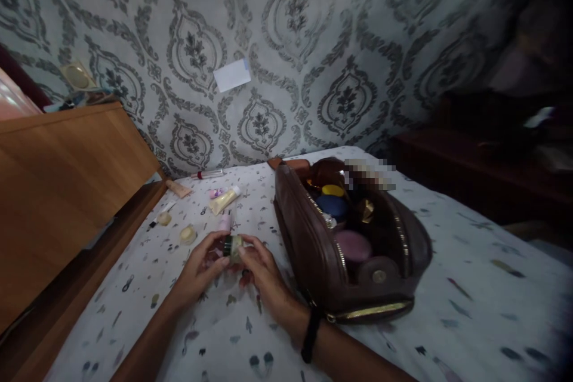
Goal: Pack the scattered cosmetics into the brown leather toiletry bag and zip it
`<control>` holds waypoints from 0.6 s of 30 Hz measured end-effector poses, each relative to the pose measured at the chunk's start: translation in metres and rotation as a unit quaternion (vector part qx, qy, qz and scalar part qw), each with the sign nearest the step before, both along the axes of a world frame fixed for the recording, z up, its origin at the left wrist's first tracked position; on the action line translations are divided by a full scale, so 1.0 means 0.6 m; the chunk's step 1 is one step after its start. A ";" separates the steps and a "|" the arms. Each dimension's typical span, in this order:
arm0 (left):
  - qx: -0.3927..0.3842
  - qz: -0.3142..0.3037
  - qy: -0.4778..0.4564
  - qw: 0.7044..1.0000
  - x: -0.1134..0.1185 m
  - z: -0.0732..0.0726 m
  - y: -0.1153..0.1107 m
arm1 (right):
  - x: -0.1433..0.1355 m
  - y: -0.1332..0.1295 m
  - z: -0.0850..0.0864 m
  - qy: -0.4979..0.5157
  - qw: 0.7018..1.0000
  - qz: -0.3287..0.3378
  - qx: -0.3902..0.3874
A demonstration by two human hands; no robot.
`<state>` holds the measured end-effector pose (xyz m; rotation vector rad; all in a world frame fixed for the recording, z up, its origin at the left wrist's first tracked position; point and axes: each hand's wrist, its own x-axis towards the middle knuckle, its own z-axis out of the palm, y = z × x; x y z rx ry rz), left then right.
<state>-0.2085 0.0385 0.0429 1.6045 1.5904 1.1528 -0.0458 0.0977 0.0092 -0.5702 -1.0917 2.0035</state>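
Note:
Between my two hands is a small jar (233,247) with a dark lid and a pale yellowish body. The fingers of my left hand (200,267) close around its dark end, while my right hand (267,274) grips the pale end. Just beyond them stands a pale pink bottle (225,222). A cream-yellow tube (224,201) and a small pink container (216,193) lie farther back. Left of my hands is a small cream-coloured pot (187,234). To the right, a brown cosmetic bag (307,245) stands unzipped, showing a blue lid (332,206) and a pink round item (353,246).
A wooden panel (71,185) rises along the left edge of the patterned white cloth (224,334). Near it lie a beige tube (178,188) and a red-capped clear tube (208,174). Patterned wallpaper (295,18) closes off the back. The right side is dark and blurred.

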 end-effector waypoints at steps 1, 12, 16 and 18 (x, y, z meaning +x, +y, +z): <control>0.000 0.003 0.015 1.000 0.001 0.006 0.001 | 0.000 0.000 0.001 -0.002 1.000 0.002 0.001; 0.037 0.036 0.187 0.981 0.025 0.092 0.054 | 0.002 -0.004 0.004 0.019 1.000 0.001 -0.008; 0.076 0.033 0.216 0.973 0.047 0.139 0.082 | 0.000 0.000 0.003 0.011 1.000 0.002 -0.013; 0.092 0.022 0.226 0.970 0.061 0.161 0.097 | -0.002 0.004 0.002 0.006 1.000 0.013 -0.010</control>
